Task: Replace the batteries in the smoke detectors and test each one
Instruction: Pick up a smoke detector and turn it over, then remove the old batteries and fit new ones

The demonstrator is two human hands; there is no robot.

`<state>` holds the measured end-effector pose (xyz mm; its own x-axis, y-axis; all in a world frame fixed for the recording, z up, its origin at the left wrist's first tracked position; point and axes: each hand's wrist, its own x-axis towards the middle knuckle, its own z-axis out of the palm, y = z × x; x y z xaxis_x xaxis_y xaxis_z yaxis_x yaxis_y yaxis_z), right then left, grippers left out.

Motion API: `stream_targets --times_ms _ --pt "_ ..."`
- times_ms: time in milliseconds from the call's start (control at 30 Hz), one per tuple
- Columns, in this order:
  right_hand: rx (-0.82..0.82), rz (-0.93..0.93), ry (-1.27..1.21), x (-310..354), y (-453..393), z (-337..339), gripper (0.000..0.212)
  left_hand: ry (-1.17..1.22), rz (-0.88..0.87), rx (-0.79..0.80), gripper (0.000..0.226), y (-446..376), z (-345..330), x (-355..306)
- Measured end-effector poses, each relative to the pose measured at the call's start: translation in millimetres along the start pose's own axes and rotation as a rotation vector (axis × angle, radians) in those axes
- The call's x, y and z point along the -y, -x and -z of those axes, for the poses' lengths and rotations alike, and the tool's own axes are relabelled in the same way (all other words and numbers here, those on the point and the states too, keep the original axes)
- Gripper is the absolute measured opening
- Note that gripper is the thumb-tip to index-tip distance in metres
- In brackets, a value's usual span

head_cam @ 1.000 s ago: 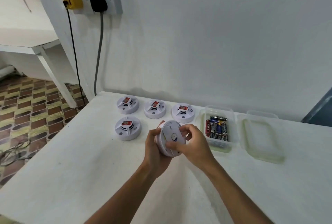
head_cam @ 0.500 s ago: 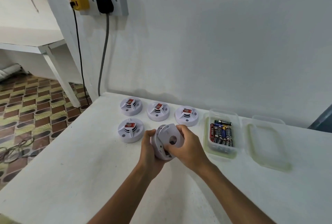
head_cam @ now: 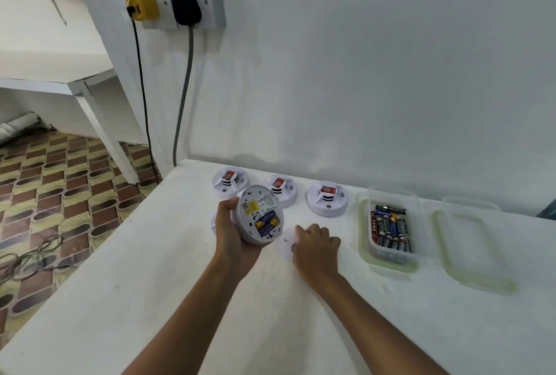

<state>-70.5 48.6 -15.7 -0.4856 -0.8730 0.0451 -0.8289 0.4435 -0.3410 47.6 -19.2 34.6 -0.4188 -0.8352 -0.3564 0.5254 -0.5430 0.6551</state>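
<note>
Holding opened detector [head_cam: 261,214], L hand [head_cam: 231,233] fingers curled; R hand [head_cam: 316,246] pinching cover [head_cam: 285,244]; tub [head_cam: 388,263] w/ batteries [head_cam: 389,231].

This looks like a plain room in a home or small office, not a fitted workshop. A white-painted wall [head_cam: 361,73] carries a double socket [head_cam: 180,1] with a yellow plug [head_cam: 143,7] and a black plug [head_cam: 186,8], their cables hanging past the table's far left corner. The white table [head_cam: 150,299] stands against that wall. Patterned brown and yellow floor tiles [head_cam: 45,188] lie to the left, under a second white table [head_cam: 60,85].
</note>
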Motion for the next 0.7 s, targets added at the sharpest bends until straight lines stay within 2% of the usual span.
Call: stream_targets --times_ms 33,100,200,300,433,700 --pt "-0.047 -0.001 0.058 1.7 2.5 0.5 0.026 0.016 0.006 0.014 0.038 -0.4 -0.3 0.8" --pt "-0.047 -0.013 -0.019 2.6 5.3 4.3 0.024 0.042 0.018 0.029 0.04 -0.7 -1.9 3.0" --pt "-0.127 -0.054 -0.504 -7.3 16.3 22.3 0.025 0.069 0.036 0.078 0.041 2.1 -12.4 10.7" --pt "-0.349 -0.006 -0.799 -21.1 31.2 54.1 0.02 0.079 0.054 0.143 0.042 11.5 -35.5 25.5" --pt "-0.382 0.016 -0.836 -65.7 40.8 86.0 0.016 0.049 0.07 0.232 0.048 30.6 -83.8 64.2" --pt "-0.428 -0.1 -0.802 -178.5 61.3 133.9 0.011 0.017 0.115 0.241 0.045 54.9 -178.7 162.4"
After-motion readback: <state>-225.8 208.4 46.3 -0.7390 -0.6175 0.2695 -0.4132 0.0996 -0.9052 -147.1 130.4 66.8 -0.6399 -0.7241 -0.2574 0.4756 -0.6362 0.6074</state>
